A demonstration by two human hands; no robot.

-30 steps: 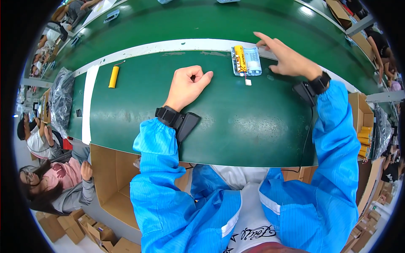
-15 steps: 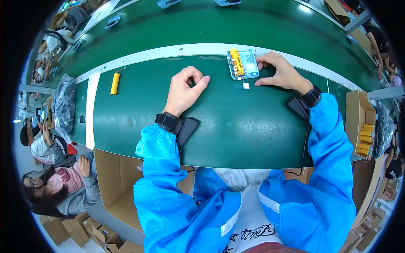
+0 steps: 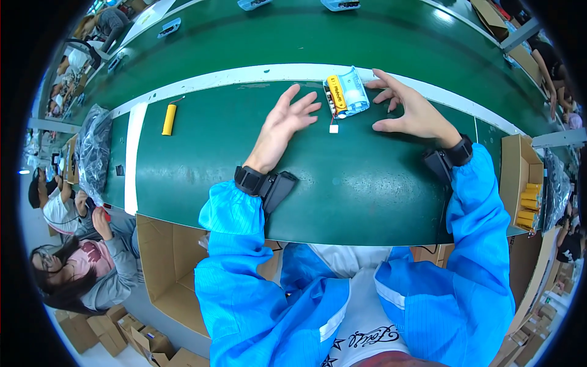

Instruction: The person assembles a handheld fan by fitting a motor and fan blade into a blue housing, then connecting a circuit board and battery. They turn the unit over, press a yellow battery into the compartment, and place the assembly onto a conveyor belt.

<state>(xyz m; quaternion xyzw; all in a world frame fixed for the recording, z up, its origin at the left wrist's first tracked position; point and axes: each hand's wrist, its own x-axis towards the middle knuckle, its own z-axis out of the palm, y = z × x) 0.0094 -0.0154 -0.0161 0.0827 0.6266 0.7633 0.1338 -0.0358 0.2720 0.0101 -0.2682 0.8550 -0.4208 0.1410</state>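
From where I stand, the markings on the yellow battery (image 3: 338, 95) in the blue case (image 3: 359, 88) are too small to read. Far beyond that case, two blue shells (image 3: 340, 7) are cut off by the upper edge.

Both ends of your green bench (image 3: 361, 196), and beyond.
To your left, a crumpled clear plastic bag (image 3: 93, 153) at the bench end; a white strip (image 3: 132, 162) crosses the surface, a small black piece (image 3: 120, 170) between the two. Below your near edge, left, a large open cardboard box (image 3: 160, 251); brown cartons (image 3: 105, 333) on the floor past it. Far left, you have a person in pink with grey sleeves (image 3: 90, 260) and a person in white (image 3: 59, 214). Upper right, a grey metal bar (image 3: 521, 35).
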